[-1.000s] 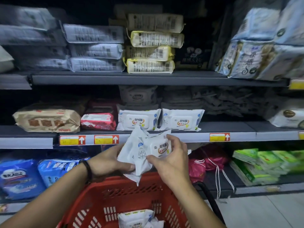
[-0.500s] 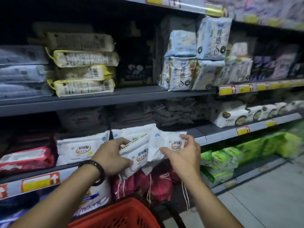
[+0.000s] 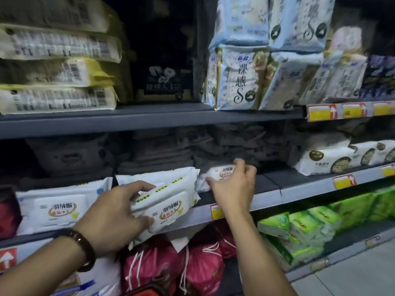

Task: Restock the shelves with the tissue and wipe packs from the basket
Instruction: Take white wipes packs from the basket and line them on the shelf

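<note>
each hand (image 3: 113, 218) (image 3: 233, 189) grips one wipe pack (image 3: 168, 208) (image 3: 220, 173) at the shelf (image 3: 267, 194).

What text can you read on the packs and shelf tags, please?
"裸感 S": the blue pad pack on the upper shelf.
"S 350", partly legible: the black pack.
"羽绒服": the wipe pack in the left hand, and its neighbour.
Price tags, barcoded yellow packs, green packs: too blurred.

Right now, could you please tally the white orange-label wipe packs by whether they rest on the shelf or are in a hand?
Shelf packs: 2
Left hand, front pack: 1
Right hand, right pack: 1
Total: 4
</note>
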The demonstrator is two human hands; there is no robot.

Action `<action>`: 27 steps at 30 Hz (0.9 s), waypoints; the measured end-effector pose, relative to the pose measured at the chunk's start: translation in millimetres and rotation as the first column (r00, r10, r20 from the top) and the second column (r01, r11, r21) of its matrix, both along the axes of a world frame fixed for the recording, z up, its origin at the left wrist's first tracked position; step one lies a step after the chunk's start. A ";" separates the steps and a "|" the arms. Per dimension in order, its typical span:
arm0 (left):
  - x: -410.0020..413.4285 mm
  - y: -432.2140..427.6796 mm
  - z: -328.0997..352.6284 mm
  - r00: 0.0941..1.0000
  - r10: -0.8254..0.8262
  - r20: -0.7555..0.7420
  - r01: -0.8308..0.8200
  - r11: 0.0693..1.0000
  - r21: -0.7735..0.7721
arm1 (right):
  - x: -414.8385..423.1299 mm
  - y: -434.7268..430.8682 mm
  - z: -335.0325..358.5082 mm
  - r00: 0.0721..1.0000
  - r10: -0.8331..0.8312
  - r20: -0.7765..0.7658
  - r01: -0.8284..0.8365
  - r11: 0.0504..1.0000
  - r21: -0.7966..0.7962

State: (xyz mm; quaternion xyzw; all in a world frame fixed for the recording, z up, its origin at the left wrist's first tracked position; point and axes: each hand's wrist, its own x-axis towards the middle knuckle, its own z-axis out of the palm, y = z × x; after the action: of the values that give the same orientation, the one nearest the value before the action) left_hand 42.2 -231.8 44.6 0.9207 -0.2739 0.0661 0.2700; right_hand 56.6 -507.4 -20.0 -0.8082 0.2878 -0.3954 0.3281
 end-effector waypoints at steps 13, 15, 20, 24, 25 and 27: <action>3.2 -18.2 -3.5 0.998 0.000 -0.067 -0.003 0.999 -0.042 | 15.0 -11.1 17.3 0.981 0.150 -0.120 -0.142 0.987 0.076; 0.6 -26.0 -3.7 0.994 0.009 -0.107 -0.021 0.994 -0.111 | -2.4 -17.7 30.2 0.989 0.140 -0.038 -0.137 0.988 0.070; -1.7 -50.1 4.8 0.965 0.033 -0.260 -0.112 0.949 -0.295 | -55.3 -13.8 65.3 0.938 0.342 0.057 -0.343 0.939 0.000; -7.3 -70.7 18.7 0.937 -0.047 -0.346 -0.107 0.904 -0.413 | -89.5 5.2 73.0 0.825 0.525 -0.210 -0.552 0.828 -0.098; -10.3 -76.0 22.1 0.930 -0.082 -0.358 -0.092 0.891 -0.444 | -93.4 8.7 71.8 0.817 0.518 -0.254 -0.556 0.824 -0.105; -17.3 -86.3 27.9 0.914 -0.140 -0.380 -0.078 0.861 -0.503 | -96.7 13.2 69.4 0.825 0.490 -0.280 -0.535 0.837 -0.112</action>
State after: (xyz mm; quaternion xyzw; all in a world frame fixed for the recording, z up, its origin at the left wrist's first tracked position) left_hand 25.0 -318.1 72.5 0.8056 -0.2002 -0.0601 0.5544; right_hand -40.1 -494.2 49.4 -0.9245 0.0586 -0.2165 0.3083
